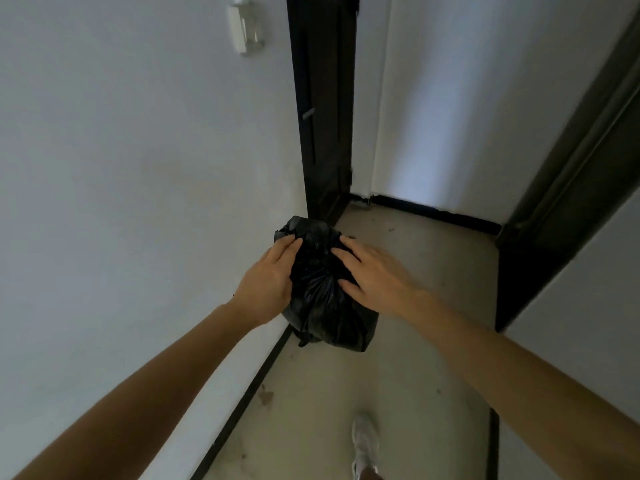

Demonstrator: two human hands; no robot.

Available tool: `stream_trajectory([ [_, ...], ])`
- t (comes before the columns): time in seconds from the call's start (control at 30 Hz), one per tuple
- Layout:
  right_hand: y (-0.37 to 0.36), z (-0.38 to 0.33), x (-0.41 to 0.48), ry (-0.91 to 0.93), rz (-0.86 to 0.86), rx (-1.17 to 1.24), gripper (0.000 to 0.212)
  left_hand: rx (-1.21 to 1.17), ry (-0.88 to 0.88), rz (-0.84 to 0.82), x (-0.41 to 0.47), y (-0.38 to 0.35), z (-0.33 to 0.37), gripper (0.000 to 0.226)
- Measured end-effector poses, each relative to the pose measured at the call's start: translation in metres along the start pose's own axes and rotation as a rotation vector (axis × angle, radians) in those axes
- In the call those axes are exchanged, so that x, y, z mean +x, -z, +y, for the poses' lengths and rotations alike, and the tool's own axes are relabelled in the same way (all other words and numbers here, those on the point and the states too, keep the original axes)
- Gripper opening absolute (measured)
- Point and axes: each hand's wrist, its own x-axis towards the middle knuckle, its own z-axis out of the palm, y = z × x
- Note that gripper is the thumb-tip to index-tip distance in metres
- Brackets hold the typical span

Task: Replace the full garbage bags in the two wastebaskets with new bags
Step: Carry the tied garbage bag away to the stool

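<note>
A full black garbage bag (322, 306) with a bunched, gathered top is in the middle of the view, close to the corner of the white wall, and its bottom is near the floor. My left hand (272, 275) cups the bag's upper left side, fingers curved over the plastic. My right hand (369, 271) lies on the upper right side with fingers spread and fingertips pressing into the bag. The bag is between my two hands. No wastebasket shows in this view.
I stand in a narrow hallway with a beige floor (415, 289). A white wall (138, 202) runs along the left, with a black baseboard. A dark door frame (322, 116) stands ahead, another dark frame (571, 188) at right. My shoe (363, 445) is below.
</note>
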Motion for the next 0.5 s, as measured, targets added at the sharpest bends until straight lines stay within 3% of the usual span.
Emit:
stream_trajectory([
  [0.23, -0.090, 0.105, 0.127, -0.004, -0.156, 0.142, 0.058, -0.123, 0.200, -0.124, 0.124, -0.090, -0.083, 0.064],
  [0.37, -0.162, 0.127, 0.167, 0.007, -0.249, 0.145, 0.049, -0.257, 0.410, -0.181, 0.145, -0.153, -0.121, 0.063],
  [0.5, -0.254, 0.135, 0.184, -0.072, -0.213, 0.110, 0.040, -0.384, 0.681, -0.213, 0.146, -0.243, -0.166, 0.053],
])
